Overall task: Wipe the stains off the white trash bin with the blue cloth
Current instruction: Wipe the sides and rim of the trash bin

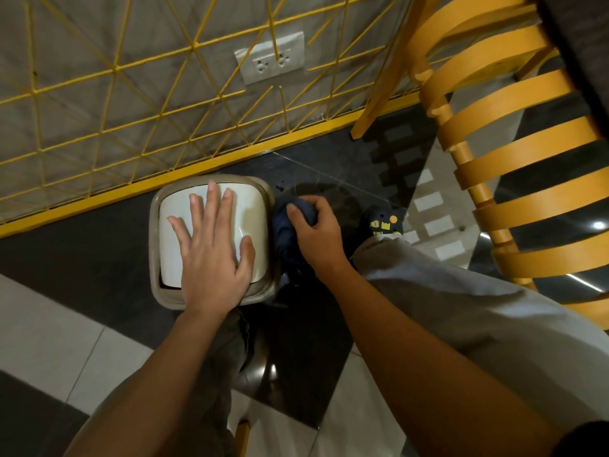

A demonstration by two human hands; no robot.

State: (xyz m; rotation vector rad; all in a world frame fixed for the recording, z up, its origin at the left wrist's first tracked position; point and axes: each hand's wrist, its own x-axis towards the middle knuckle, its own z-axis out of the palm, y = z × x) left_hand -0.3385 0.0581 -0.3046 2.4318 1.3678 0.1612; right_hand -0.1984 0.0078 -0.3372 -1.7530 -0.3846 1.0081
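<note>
Both forearms came in from the bottom edge, bare, with my knees in grey trousers (461,308) under them. My left hand (211,245) lay flat on the swing lid (250,206) of the white trash bin (158,258), fingers spread apart and pressing down, closed on nothing. My right hand (316,229) was clamped around the blue cloth (283,232), which was bunched into a dark ball and pushed against the right side of the bin, just under the rim. The bin stood on the dark floor tile (99,252), close to the yellow wire fence (131,94), with a wall socket (270,57) behind the fence and a yellow slatted chair (514,127) at the right. I judged the bin to be light, thin plastic, so it would slide or tip easily under a hard rub; the flat palm on top was the good place to hold it, though the swing lid could give way under weight. The cloth was soft and folded easily, good for a curved wall. From above I could see almost only the top of the bin; its side walls were hidden, and I could not make out any stains. My right foot showed only as a patterned sock (384,222), and the cloth was partly covered by my fingers.
</note>
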